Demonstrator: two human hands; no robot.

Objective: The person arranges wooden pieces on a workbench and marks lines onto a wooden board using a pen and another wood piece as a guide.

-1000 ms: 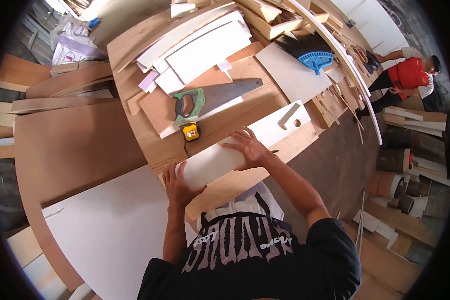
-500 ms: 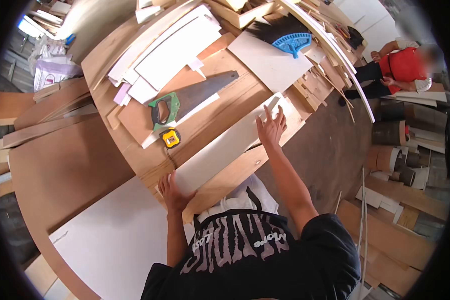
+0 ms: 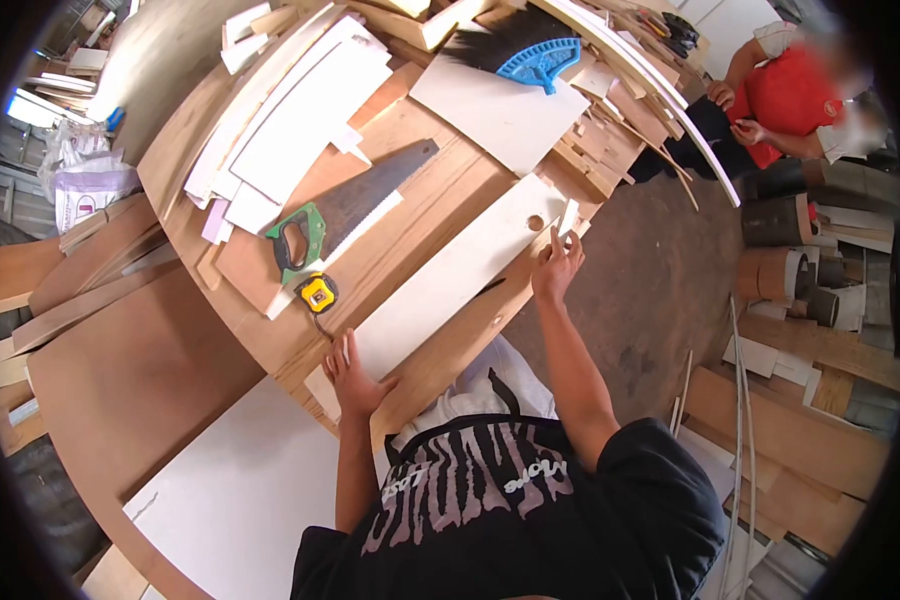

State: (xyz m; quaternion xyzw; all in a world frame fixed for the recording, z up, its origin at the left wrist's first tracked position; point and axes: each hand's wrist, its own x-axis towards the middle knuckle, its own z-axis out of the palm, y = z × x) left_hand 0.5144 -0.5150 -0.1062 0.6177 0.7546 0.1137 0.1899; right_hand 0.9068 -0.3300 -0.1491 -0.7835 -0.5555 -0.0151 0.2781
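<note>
A long white board [image 3: 455,270] lies slantwise on the wooden workbench, with a round hole [image 3: 535,223] near its far end. My left hand [image 3: 358,382] rests on the board's near end, fingers spread and thumb out to the side. At the far end, my right hand [image 3: 558,268] pinches a small white strip of wood [image 3: 568,217], which stands up beside the hole. A handsaw with a green handle [image 3: 300,240] lies beyond the board. Close to that handle sits a yellow tape measure [image 3: 317,292]. Near the board's front edge is a thin dark item [image 3: 490,286], too small to name.
White panels [image 3: 305,110] are stacked at the back left of the workbench [image 3: 410,225]. A blue brush head with black bristles [image 3: 542,65] lies on a pale panel [image 3: 500,120]. A person in a red top [image 3: 785,95] is at the right. Boards lean and lie around.
My right hand has drawn back from over the board's far end and now pinches the small strip, uncovering the round hole. My left hand stays at the near end. The view has shifted.
</note>
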